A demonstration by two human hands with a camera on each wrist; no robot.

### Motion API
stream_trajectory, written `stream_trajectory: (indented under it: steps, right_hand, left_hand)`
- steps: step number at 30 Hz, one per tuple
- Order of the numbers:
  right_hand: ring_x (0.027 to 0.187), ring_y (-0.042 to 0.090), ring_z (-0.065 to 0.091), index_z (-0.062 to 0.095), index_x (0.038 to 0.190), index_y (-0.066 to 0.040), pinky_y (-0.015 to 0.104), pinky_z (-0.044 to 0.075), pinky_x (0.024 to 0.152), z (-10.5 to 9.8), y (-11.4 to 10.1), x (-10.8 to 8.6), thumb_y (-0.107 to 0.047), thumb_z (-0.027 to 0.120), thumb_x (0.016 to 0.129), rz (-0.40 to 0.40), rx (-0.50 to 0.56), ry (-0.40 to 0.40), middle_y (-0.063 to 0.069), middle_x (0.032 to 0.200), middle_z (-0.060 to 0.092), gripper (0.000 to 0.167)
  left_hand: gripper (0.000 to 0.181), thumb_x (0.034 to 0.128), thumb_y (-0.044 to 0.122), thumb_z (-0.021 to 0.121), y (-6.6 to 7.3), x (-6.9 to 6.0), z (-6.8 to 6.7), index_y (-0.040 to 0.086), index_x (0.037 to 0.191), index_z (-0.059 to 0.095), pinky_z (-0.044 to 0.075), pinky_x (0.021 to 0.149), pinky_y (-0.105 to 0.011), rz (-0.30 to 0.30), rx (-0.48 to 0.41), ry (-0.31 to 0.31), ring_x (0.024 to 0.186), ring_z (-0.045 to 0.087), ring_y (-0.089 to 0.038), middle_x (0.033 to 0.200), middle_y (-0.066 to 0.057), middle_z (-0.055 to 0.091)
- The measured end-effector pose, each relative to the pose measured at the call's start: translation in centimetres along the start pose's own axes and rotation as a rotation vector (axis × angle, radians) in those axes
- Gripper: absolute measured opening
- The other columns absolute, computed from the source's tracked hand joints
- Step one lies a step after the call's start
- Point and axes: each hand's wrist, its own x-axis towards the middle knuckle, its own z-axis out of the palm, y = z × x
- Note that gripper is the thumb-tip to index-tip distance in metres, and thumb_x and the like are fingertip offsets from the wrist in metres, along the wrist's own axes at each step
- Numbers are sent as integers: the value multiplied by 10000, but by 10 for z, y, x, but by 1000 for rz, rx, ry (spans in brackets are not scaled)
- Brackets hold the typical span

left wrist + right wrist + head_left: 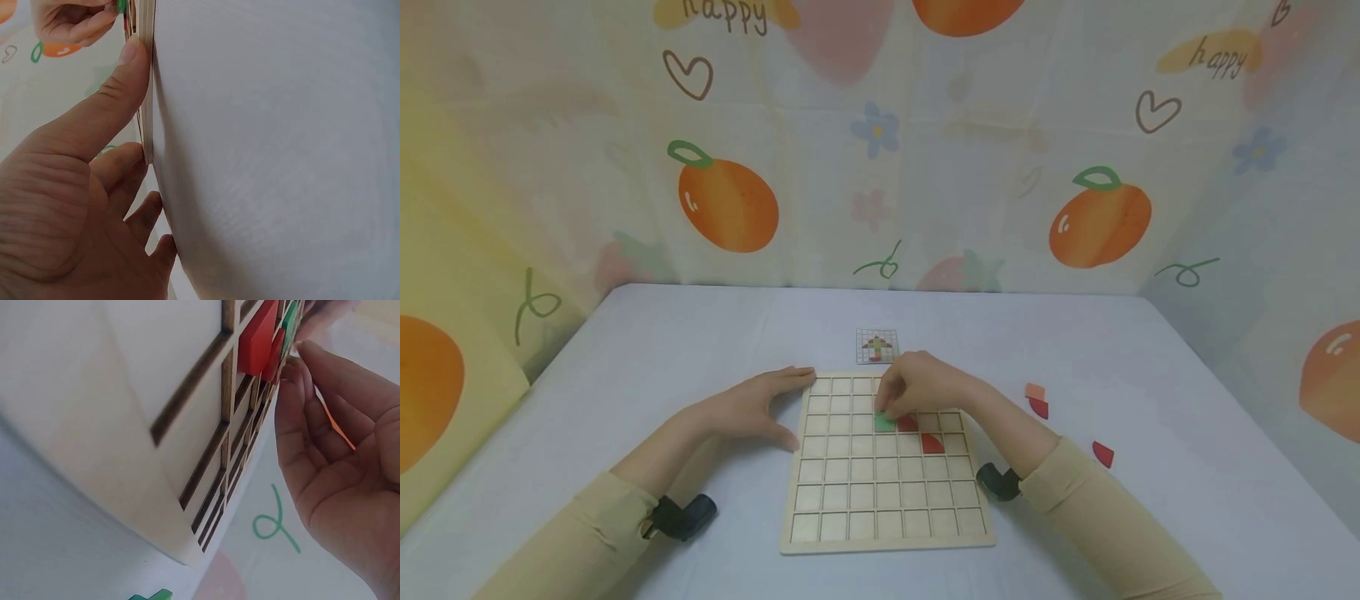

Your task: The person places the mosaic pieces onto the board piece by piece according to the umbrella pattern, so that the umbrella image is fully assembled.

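Note:
A wooden grid board [850, 498] lies flat on the table. My left hand [741, 408] is spread along its left side, with the thumb [128, 69] against the edge and the index finger near the far corner. Over the upper middle cells, my right hand [925, 385] pinches a green square tile [885, 422] at the board's surface. The fingertips partly cover that tile. Just right of it sits a red tile [907, 424], and a red quarter-round tile [933, 443] lies one row nearer. Both red tiles also show in the right wrist view, near the green one.
Beyond the board is a small pattern card [877, 346] showing a coloured figure on a grid. To the right lie an orange tile [1035, 390], a red tile [1039, 408] touching it, and another red quarter-round tile [1103, 454]. A printed curtain [917, 150] hangs behind the table.

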Motion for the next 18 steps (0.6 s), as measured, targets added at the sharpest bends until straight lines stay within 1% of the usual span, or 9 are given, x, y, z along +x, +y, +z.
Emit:
stream_trajectory:
  steps: [3,8,13,18]
  right_hand:
    - [766,57,623,774,861,-196,226,530,748,-2,0,-1,-110,749,818,-9,-7,5,-72,825,742,99]
    - [816,70,640,768,939,-186,233,542,775,-13,4,-7,-135,745,843,5,10,27,-74,882,742,111]
    - [855,82,649,768,989,-164,245,545,810,-31,17,-18,-162,754,858,51,15,53,-49,927,748,131]
    - [858,102,644,761,1020,-144,261,555,805,-45,34,-33,-176,744,866,113,5,50,-29,942,744,159]
  left_hand:
    - [1030,710,418,857,2,0,0,75,1535,345,186,1234,-614,0,0,0,1536,163,-425,1646,-133,264]
    - [1027,712,410,858,5,-1,-1,61,1532,347,180,1231,-621,8,-1,-1,1529,166,-440,1640,-152,269]
    - [1023,710,405,860,6,-1,-1,71,1533,350,180,1230,-624,2,-5,-3,1532,162,-437,1643,-144,267]
    - [1023,707,398,863,3,0,-2,79,1533,352,188,1231,-618,-3,-2,-6,1534,168,-427,1644,-132,271]
